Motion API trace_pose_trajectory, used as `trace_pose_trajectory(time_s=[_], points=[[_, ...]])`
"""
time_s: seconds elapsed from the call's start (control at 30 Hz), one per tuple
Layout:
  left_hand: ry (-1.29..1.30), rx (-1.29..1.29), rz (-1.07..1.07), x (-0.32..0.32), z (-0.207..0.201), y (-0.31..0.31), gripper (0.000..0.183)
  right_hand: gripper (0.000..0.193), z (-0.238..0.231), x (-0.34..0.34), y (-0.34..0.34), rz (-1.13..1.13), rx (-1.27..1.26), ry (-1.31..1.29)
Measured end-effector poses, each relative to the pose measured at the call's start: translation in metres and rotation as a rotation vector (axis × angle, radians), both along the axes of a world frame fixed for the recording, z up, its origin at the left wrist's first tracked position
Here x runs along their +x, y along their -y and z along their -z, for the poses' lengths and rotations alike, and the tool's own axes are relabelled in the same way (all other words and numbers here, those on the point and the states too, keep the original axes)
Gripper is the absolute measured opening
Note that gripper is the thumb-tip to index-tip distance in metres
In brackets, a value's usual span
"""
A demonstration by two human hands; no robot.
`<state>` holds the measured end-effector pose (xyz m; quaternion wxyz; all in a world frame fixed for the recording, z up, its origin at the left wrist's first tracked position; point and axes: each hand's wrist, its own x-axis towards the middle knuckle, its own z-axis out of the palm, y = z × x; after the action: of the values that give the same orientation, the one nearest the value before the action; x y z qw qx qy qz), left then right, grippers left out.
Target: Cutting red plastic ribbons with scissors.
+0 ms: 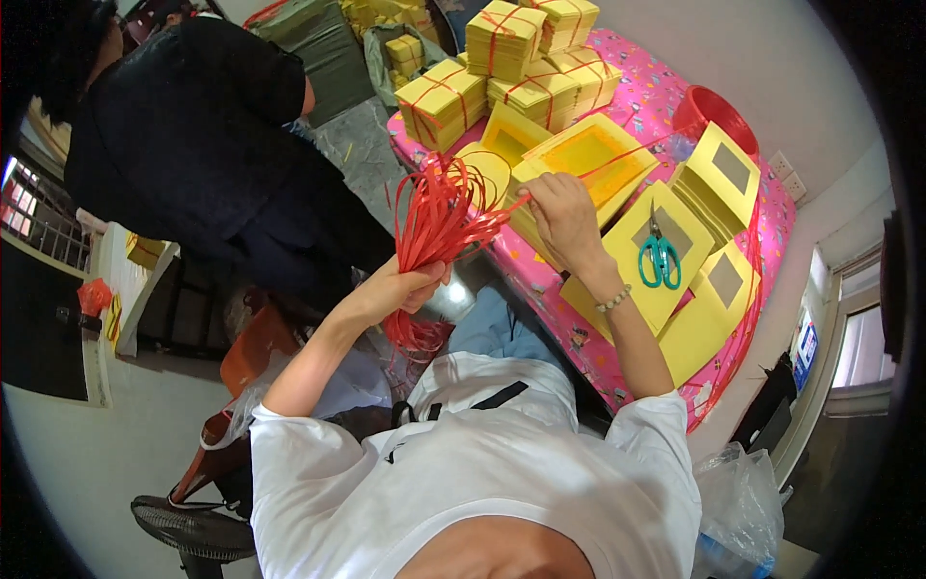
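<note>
A thick bundle of red plastic ribbon (434,227) hangs in front of me, looped at the top and trailing below. My left hand (417,282) is closed round its middle. To the right, my right hand (561,214) pinches strands pulled out from the same bundle, and a red strand runs on from it toward the far right. Beyond that hand lies a shallow yellow box (588,159) with an orange-yellow inside. Teal-handled scissors (660,261) rest on stacked yellow card sheets (622,289) with grey rectangles, near my right forearm.
Tied stacks of yellow paper (439,101) fill the far end of the table with its pink patterned cover (579,359). A red basin (716,118) stands at the wall side. A person in black (207,145) is at the left. A fan (193,526) stands lower left.
</note>
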<state>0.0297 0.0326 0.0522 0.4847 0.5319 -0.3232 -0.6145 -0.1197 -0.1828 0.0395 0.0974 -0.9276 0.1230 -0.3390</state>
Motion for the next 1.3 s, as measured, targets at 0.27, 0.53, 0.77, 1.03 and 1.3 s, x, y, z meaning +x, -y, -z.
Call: trace_pose_trajectory(time_s=[0.27, 0.53, 0.77, 1.03, 1.3], points=[[0.76, -0.577, -0.367, -0.03, 0.03, 0.016, 0.013, 0.031, -0.04, 0.017, -0.054, -0.219, 0.804, 0.298], [0.92, -0.744, -0.58, -0.043, 0.066, 0.024, 0.022, 0.035, -0.062, 0.036, -0.109, -0.733, 1.506, 0.476], [0.652, -0.554, -0.61, -0.042, 0.088, 0.013, 0.008, 0.034, -0.064, 0.045, -0.115, -0.855, 1.572, 0.434], [0.462, -0.551, -0.842, -0.021, 0.04, 0.027, 0.024, 0.045, -0.061, 0.002, -0.08, -0.581, 1.008, 0.235], [-0.118, -0.947, -0.383, -0.012, -0.075, 0.01, 0.032, 0.091, -0.014, 0.029, -0.087, -0.66, 0.577, -0.069]])
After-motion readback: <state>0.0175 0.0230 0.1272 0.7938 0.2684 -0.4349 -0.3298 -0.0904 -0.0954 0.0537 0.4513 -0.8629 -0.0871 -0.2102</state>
